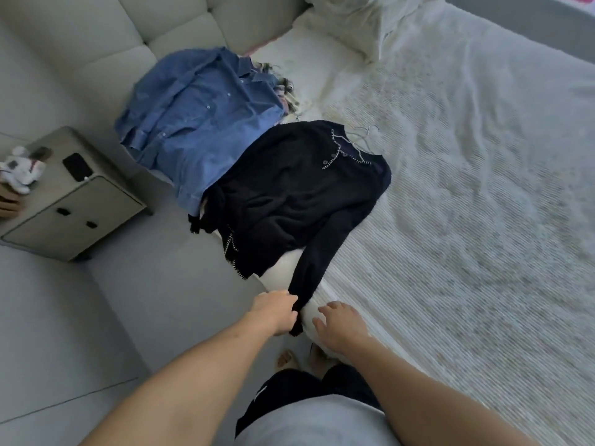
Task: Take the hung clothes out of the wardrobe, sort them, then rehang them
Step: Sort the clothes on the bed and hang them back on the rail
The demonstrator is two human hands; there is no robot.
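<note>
A black cardigan (289, 197) with pale stitched edging lies spread on the near edge of a bed (467, 204), its collar toward 1 o'clock and one long sleeve trailing down toward 6 o'clock over the mattress side. The left hand (273, 312) pinches that sleeve near its cuff, fingers curled round the dark knit. The right hand (338, 323) hovers just beside it at 3 o'clock, fingers spread and relaxed, holding nothing; whether they touch the bed's edge cannot be told. A thin wire hanger (365, 136) shows at the cardigan's neck.

At 10 o'clock from the cardigan, and partly under its upper hem, a blue shirt (193, 123) lies flat, buttons showing, its collar toward the headboard (161, 30). A patterned garment (286, 88) peeks out from beneath the shirt's far side; its kind cannot be told. Rumpled white pillows (370, 24) sit at 12 o'clock on the bed, which wears a white textured cover.

Well apart at 9 o'clock, a grey nightstand (83, 201) stands on the pale floor (64, 317), carrying a dark phone (77, 167) and, just beside it, a small plush toy (19, 170). At 6 o'clock the person's bare feet (286, 358) show beside the bed, above dark shorts and a grey top.
</note>
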